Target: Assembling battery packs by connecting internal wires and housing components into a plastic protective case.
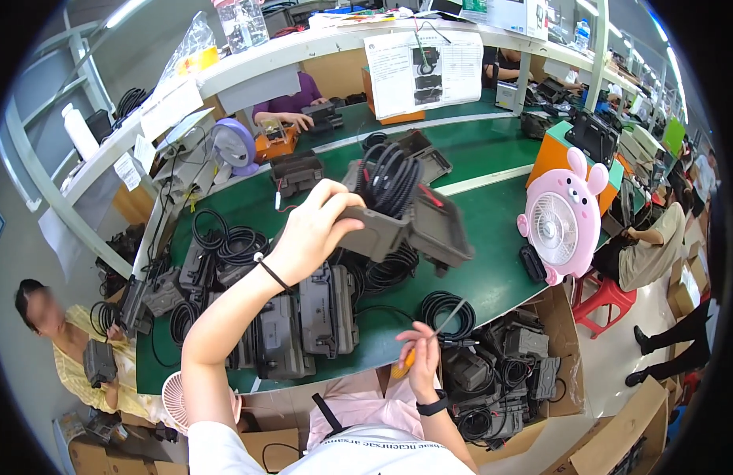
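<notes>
Hands (pixel 312 225) apart, box (pixel 378 233) in left (screwdriver (pixel 404 362) in right)

head-worn fisheye looks down on green bench (pixel 493 237)

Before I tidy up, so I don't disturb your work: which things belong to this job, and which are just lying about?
Job, apparently:
grey box (left fingers)
black cable loops
screwdriver (right fingers)

Likely lying about:
pink fan
purple fan
white bottle
</notes>
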Motion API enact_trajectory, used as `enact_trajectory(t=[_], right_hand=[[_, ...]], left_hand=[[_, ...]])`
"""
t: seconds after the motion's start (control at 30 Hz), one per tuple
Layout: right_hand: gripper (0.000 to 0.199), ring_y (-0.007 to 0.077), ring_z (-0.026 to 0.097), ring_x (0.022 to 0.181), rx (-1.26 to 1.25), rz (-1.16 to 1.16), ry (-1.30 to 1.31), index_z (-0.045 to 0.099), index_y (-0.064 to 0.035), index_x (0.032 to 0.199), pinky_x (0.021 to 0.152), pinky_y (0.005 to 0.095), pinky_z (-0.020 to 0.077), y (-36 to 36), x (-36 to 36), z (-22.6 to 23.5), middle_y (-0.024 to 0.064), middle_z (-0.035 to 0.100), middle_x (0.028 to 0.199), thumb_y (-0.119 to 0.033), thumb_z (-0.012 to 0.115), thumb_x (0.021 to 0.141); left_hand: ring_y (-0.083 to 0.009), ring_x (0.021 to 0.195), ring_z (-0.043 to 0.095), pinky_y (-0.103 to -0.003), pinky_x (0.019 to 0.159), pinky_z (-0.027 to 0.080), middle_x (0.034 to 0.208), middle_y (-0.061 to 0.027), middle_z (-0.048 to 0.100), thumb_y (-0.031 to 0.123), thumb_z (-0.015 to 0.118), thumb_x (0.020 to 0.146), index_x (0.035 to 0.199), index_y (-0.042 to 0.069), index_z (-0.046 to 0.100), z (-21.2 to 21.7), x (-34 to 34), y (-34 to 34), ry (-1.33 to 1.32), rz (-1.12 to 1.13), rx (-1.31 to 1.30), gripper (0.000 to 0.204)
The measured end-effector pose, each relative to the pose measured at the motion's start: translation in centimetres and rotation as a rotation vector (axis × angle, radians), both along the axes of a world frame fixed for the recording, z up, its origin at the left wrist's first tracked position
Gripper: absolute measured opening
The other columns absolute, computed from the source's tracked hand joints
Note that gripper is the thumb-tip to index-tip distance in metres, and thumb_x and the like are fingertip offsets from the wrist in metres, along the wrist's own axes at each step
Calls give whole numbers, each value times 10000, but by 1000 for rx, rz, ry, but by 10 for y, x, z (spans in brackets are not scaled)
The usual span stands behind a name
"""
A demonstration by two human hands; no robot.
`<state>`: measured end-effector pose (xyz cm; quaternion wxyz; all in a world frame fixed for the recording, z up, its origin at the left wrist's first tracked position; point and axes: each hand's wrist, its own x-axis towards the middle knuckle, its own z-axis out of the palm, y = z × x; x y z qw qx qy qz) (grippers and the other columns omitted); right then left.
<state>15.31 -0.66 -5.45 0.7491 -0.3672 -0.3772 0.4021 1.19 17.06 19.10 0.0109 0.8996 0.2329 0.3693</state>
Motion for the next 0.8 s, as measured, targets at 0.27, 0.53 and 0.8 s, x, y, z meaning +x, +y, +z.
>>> enact_trajectory(t=[0.27,0.53,0.8], right_hand=[[439,66,450,610,50,-350,162,375,-30,1370,355,162,349,-27,43,58,155,591,1179,-293,397,1020],[145,86,447,500,-344,-574,284,527,-59,1015,435,241,333,-52,72,-10,21,548,766,-167,572,929],[556,118,473,518,-70,-404,491,518,-136,1151,393,224,338,-90,68,4,7,592,860,-588,257,962]], left_hand=[[-270,855,607,-330,691,515,925,-92,549,58,763,690,965,52,616,2,27,-77,-108,-164,25,311],[-253,723,604,-510,957,487,816,-76,545,44,789,667,908,55,677,-72,22,-136,-318,-74,-144,266],[-293,859,644,-466,882,534,816,-20,549,67,815,537,881,151,730,-184,40,-182,-344,1,-151,363]])
